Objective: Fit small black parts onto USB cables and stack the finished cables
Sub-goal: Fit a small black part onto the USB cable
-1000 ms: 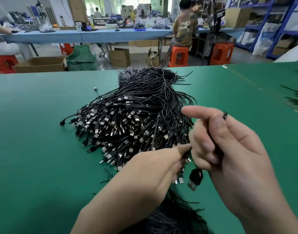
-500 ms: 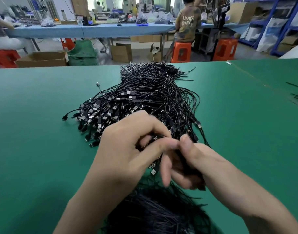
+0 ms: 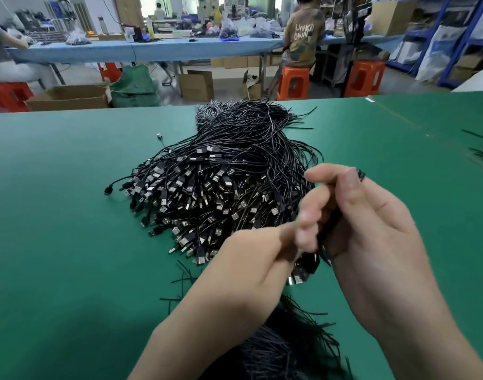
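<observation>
Half a second ago both hands are down in the pile of unfinished leads, fingers bunched together. Now they are lifted clear of it and drawn back toward the person, with one cable pulled free. The right hand has its fingers curled around that cable, which runs down the palm. A black tip pokes out above the forefinger (the small part or the bare cable end, too small to tell), and the plug hangs below the hand. The left hand reaches in against the right fingers, but it is blurred, so I cannot tell whether it pinches the cable or only touches it. A fresh cable seems to be in hand, so fitting looks like the step now. The heap nearest the person, low on the green table, is probably the finished stack.
</observation>
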A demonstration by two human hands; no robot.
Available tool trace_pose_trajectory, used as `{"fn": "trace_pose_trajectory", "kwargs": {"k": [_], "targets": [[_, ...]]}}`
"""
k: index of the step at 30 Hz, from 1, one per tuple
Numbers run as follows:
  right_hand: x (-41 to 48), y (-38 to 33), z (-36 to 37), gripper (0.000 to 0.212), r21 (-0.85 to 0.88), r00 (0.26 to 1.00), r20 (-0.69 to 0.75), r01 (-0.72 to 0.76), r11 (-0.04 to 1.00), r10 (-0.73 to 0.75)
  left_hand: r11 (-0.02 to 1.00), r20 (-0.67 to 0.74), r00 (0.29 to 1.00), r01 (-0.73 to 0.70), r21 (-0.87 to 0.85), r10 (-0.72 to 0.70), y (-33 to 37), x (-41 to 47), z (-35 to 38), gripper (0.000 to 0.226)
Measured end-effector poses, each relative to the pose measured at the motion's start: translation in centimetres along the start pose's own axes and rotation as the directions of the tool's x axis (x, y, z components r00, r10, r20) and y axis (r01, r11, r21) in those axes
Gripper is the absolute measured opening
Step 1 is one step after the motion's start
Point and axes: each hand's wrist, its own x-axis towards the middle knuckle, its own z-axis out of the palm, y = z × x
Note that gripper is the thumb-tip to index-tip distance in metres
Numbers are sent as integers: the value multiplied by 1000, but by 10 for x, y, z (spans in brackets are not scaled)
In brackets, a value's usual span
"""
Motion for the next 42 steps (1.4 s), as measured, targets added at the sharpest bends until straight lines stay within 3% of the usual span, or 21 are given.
{"fn": "trace_pose_trajectory", "kwargs": {"k": [2, 5, 7, 9, 11, 13, 16, 18, 20, 23, 26, 30, 37, 39, 42], "targets": [[-4, -1, -1, 33, -264, 992, -14, 118, 957, -126, 992, 7, 999, -38, 121, 38, 3, -4, 1, 19], [-8, -5, -9, 29, -686, 971, 75, 215, 696, -226, 972, -56, 995, -69, 224, 84, 5, -12, -7, 20], [-15, -4, -12, 30, -852, 984, 139, 176, 492, -111, 964, -137, 983, -84, 251, 121, 8, -19, -16, 25], [-24, 1, -13, 42, -906, 985, 159, 119, 406, 66, 968, -205, 971, -69, 242, 121, 10, -26, -24, 25], [-35, 6, -11, 61, -818, 946, 169, -21, 574, 276, 972, -257, 961, -47, 228, 107, 10, -31, -29, 26], [-44, 5, -9, 68, -599, 822, 237, -296, 744, 517, 990, -278, 958, -24, 140, 63, 8, -35, -28, 27], [-55, 5, -9, 49, -254, 673, 427, -552, 794, 604, 977, -231, 967, 60, -204, -107, 0, -39, -18, 19], [-59, 8, -5, 34, -115, 685, 459, -585, 803, 565, 952, -204, 967, 90, -293, -154, -4, -42, -7, 18], [-62, 12, 0, 32, 8, 754, 411, -565, 825, 513, 949, -199, 963, 120, -291, -182, -6, -47, 7, 24], [-62, 17, 12, 42, 113, 859, 257, -483, 868, 444, 917, -159, 960, 160, -366, -231, 0, -59, 21, 30], [-61, 16, 26, 30, 196, 916, 85, -401, 895, 392, 926, -138, 961, 184, -330, -241, 4, -70, 29, 33], [-62, 12, 37, 34, -19, 953, -10, -302, 953, 302, 970, -155, 959, 231, -69, -239, 5, -78, 27, 32], [-63, 15, 31, 33, -275, 995, -96, -65, 959, 40, 983, -68, 984, 167, 80, -162, 15, -86, 10, 28], [-68, 20, 25, 30, -444, 997, -74, -11, 896, -24, 980, -41, 989, 149, 135, -144, 21, -85, 10, 32], [-78, 25, 14, 29, -735, 999, 11, 44, 677, -53, 951, -13, 992, 121, 284, -123, 29, -84, 8, 37]]}}
